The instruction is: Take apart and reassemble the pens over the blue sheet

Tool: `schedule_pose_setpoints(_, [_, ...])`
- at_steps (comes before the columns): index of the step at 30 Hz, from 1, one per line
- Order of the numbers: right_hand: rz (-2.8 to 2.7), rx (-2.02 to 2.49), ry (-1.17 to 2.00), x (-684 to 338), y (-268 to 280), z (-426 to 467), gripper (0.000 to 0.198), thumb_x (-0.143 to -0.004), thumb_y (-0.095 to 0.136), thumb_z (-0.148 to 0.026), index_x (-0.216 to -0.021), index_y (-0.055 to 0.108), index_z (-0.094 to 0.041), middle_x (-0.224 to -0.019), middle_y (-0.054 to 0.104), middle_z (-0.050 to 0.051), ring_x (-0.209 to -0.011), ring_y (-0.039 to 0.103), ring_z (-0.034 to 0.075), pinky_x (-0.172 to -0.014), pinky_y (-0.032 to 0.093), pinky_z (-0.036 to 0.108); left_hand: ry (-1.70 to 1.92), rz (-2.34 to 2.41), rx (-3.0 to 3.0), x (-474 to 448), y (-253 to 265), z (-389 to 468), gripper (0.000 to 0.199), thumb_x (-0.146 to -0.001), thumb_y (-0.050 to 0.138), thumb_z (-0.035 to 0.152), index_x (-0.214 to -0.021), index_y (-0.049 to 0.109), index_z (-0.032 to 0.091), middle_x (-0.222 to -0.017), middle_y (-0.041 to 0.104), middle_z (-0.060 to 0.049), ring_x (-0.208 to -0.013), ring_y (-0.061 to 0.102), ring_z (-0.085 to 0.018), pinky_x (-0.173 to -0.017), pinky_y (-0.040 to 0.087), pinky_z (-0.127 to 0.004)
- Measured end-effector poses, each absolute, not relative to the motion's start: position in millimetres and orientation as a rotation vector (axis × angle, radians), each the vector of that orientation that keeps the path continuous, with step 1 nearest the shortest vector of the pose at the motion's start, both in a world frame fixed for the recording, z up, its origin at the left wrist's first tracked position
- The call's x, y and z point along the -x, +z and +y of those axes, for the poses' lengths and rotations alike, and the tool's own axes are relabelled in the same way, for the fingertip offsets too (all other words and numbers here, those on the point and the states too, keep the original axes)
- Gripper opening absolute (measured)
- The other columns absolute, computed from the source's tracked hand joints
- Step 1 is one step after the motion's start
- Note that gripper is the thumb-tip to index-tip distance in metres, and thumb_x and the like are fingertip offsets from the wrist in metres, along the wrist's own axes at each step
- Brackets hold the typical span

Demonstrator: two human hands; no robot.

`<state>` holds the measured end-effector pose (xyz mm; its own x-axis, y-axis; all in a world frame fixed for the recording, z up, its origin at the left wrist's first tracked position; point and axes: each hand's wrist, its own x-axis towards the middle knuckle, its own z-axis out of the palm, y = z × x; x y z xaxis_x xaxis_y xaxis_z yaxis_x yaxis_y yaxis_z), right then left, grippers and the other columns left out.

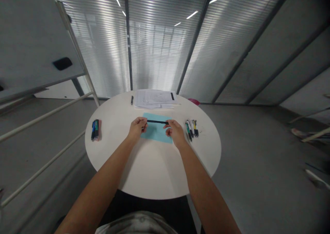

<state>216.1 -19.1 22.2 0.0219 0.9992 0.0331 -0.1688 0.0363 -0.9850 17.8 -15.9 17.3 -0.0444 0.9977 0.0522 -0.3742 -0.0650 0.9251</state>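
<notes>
A slim dark pen (156,121) is held level above a light blue sheet (156,134) on the white round table (152,179). My left hand (138,127) pinches its left end between thumb and fingers. At the other end, my right hand (175,130) grips the pen with thumb and forefinger, its other fingers curled below. To the right of my right hand lie several pens (192,129) with green, white and yellow parts. On the far left, a small group of blue, green and red pens (96,130) rests side by side.
Printed papers (154,99) are stacked at the table's far edge, with a dark pen (132,100) left of them. A whiteboard on a white frame (89,82) stands to the left. Behind the table runs a glass wall with blinds (157,55). A pink object (194,101) shows beyond the edge.
</notes>
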Motion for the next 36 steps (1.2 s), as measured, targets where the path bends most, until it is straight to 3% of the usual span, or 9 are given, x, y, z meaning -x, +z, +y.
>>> schedule_pose_setpoints(11, [-1.008,1.026,1.300,-217.5,26.2,-22.0,0.035,-0.072,0.062,-0.051,-0.088,0.055,-0.021,-0.066,0.063,-0.001,-0.040,0.047,0.008,-0.039,0.031,0.020,1.456,1.087,-1.057,-20.8,16.6,-13.1,0.030,-0.068,0.071,0.042,-0.080,0.066,0.014,-0.070,0.061,-0.002,-0.043,0.042,-0.006,-0.039,0.029,-0.021])
schedule_pose_setpoints(19, [-1.083,1.017,1.335,-216.2,23.8,-20.7,0.039,-0.072,0.062,-0.056,-0.091,0.054,-0.022,-0.071,0.063,-0.002,-0.041,0.047,0.007,-0.040,0.032,0.020,1.529,1.092,-1.101,-17.4,8.5,-8.3,0.026,-0.071,0.067,0.040,-0.066,0.061,0.016,-0.050,0.051,0.002,-0.042,0.043,-0.007,-0.042,0.031,-0.021])
schedule_pose_setpoints(36, [-1.206,1.080,1.265,-209.2,20.8,-19.5,0.036,-0.074,0.057,-0.050,-0.096,0.051,-0.023,-0.073,0.064,-0.003,-0.039,0.050,0.006,-0.036,0.032,0.018,1.553,1.174,-1.036,-17.8,-0.3,-2.3,0.040,-0.073,0.065,0.053,-0.062,0.053,0.017,-0.054,0.054,0.000,-0.045,0.045,-0.009,-0.047,0.036,-0.023])
